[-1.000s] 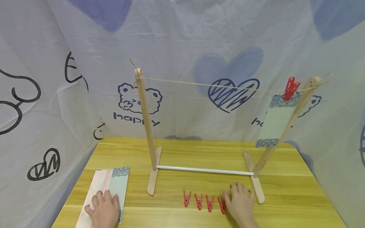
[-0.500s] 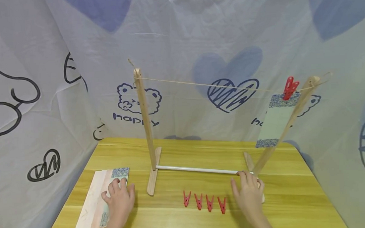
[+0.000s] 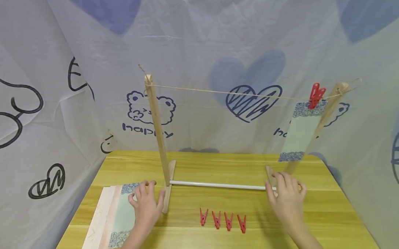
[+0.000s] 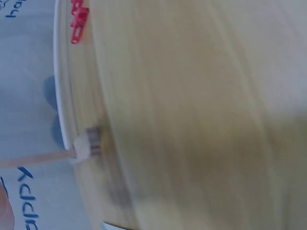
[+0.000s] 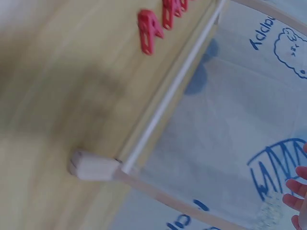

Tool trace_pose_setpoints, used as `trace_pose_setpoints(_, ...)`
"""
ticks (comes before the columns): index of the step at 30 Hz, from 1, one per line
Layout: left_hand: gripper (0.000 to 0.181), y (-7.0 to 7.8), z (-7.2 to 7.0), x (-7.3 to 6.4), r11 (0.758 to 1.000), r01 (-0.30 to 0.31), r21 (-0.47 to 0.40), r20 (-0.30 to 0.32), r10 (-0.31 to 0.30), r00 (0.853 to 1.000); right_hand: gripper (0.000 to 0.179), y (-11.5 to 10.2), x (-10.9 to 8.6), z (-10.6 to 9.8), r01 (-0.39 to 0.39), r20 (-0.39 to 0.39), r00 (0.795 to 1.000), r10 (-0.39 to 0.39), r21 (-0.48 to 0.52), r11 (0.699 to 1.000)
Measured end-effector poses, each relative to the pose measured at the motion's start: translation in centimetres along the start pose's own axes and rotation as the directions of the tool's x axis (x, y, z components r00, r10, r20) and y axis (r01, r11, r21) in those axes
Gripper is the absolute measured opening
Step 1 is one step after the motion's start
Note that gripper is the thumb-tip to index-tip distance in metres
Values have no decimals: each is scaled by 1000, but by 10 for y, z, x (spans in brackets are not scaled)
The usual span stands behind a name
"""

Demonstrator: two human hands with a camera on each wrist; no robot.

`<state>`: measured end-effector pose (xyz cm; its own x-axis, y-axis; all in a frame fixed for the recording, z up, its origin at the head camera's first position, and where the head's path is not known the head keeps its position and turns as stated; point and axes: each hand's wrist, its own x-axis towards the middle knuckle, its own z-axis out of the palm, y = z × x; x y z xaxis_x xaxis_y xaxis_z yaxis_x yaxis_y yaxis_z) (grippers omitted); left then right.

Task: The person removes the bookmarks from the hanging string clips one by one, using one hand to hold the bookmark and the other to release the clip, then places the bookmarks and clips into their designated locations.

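My left hand point(image 3: 147, 205), fingers loosely bent and holding nothing, hovers between the paper strips and the left foot point(image 3: 169, 199) of a wooden stand. My right hand point(image 3: 287, 194), also holding nothing, is near the stand's right foot point(image 5: 93, 166) and overlaps it in the head view. A string point(image 3: 198, 90) joins the stand's two posts. A red clothespin point(image 3: 315, 96) clips a pale green paper strip point(image 3: 300, 132) with blue patterned ends to it near the right post. Several more red clothespins point(image 3: 228, 221) lie in a row on the table.
Overlapping pink and green paper strips point(image 3: 105, 215) lie at the table's left. A white rod point(image 3: 218, 185) links the stand's feet low over the wooden table point(image 3: 190, 238). Printed cloth point(image 3: 193, 124) hangs behind and at both sides.
My left hand has moved up and right off the paper strips. My right hand has moved up and right, away from the rightmost loose clothespin. The clothespins and hanging strip stay put.
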<state>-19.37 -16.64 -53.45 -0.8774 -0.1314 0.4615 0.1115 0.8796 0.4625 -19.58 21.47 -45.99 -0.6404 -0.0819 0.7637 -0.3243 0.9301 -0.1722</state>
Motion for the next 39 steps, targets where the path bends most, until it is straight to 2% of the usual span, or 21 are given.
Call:
trace_pose_setpoints(8, 41, 32, 4, 15, 999, -20, -27, 14, 20, 1000, 46, 5, 29, -21, 80, -68, 994, -81, -26, 996)
trace_pose_setpoints(15, 42, 56, 12, 27, 996, -82, -42, 21, 83, 996, 48, 9, 52, -34, 131, -140, 981, -134, -33, 991)
trace_pose_setpoints(18, 43, 65, 16, 33, 992, -112, -50, 35, 113, 993, 48, 10, 59, -38, 149, -138, 978, -153, -36, 988)
trace_pose_setpoints(25, 42, 86, 25, 47, 975, -215, -58, 38, 217, 975, 47, 12, 75, -49, 190, -148, 970, -192, -29, 981)
trace_pose_setpoints(32, 41, 108, 31, 60, 958, -272, -92, 78, 279, 957, 47, 14, 93, -62, 204, -150, 966, -210, -53, 978)
trace_pose_setpoints(39, 41, 131, 37, 76, 937, -341, -69, 83, 346, 934, 44, 19, 111, -74, 211, -178, 960, -216, -50, 976)
